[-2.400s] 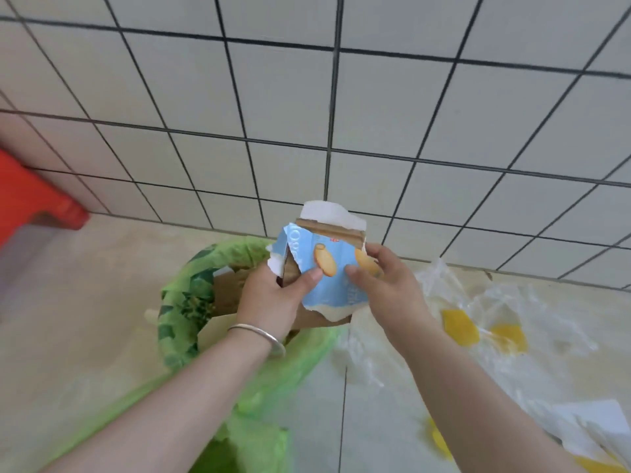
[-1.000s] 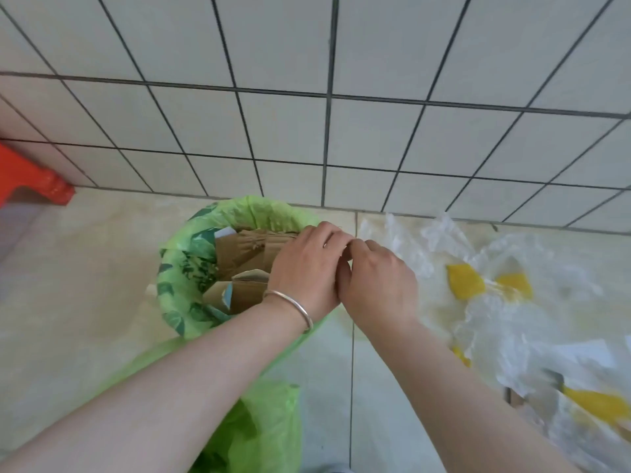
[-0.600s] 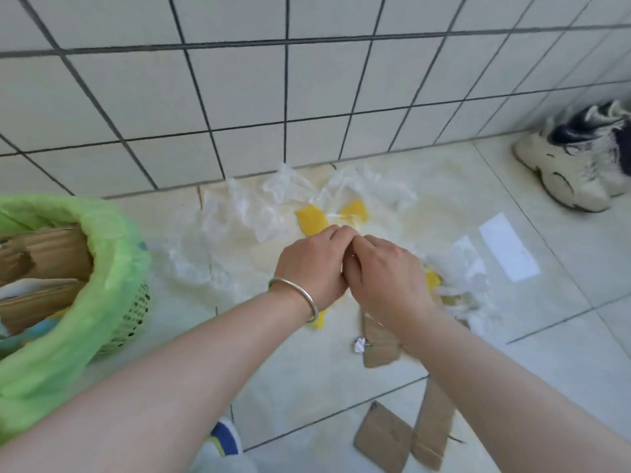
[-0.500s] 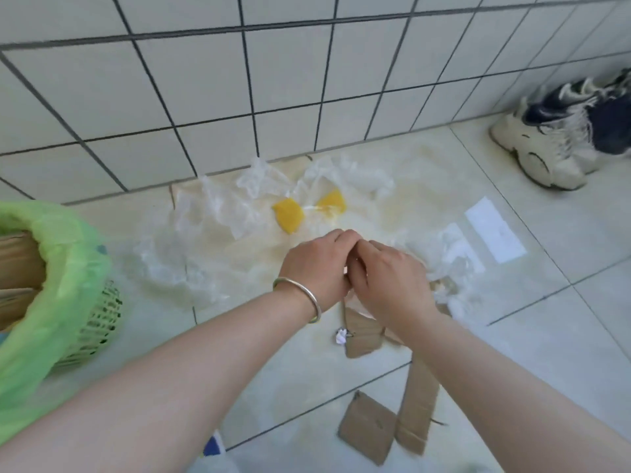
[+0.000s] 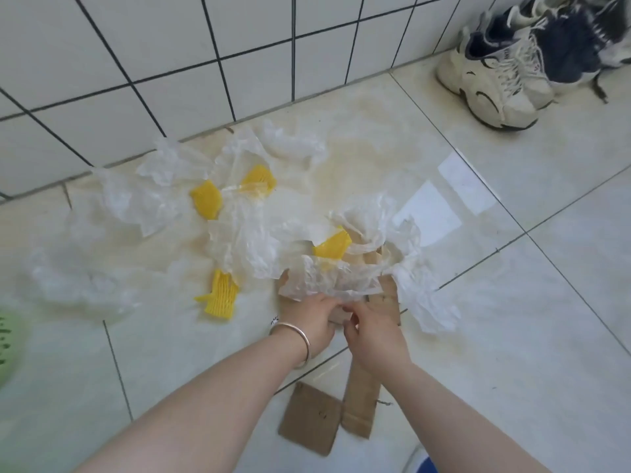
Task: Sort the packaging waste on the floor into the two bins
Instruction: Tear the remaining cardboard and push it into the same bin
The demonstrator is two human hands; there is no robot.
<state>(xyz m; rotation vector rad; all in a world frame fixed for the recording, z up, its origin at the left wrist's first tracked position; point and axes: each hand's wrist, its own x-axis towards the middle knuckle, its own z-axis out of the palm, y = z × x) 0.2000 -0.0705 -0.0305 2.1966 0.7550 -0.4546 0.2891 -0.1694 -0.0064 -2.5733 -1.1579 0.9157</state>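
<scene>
Both hands are down on the pale tiled floor [image 5: 512,336], at the near edge of the scattered waste. The left hand [image 5: 307,322], wearing a thin silver bangle [image 5: 296,339], and the right hand [image 5: 372,331] meet over a flat brown cardboard piece [image 5: 382,302] that lies partly under a crumpled sheet of clear plastic film [image 5: 327,278]. Fingers of both hands are curled toward that cardboard edge — whether they have actually closed on it cannot be told; the contact is hidden by the knuckles.

Step in hand, as judged: lift the cardboard clear of the film.

- Separate first. The film overlaps the cardboard, so pin or brush the film aside with one hand and slide the cardboard out toward the near side with the other; otherwise the two materials come up together and get mis-sorted.
- Collect in one pass: a long brown cardboard strip [image 5: 360,401] and a brown cardboard square [image 5: 309,423] lie just nearer, touching each other — stack them with the first piece.
- Leave the yellow foam net sleeves [image 5: 218,295] and remaining film for the other bin.

The green-lined bin [image 5: 8,349] shows only as a sliver at the far left edge, well apart from the hands. The second bin is not in view. White-and-navy trainers [image 5: 495,73] sit far right by the wall, not part of the waste.
</scene>
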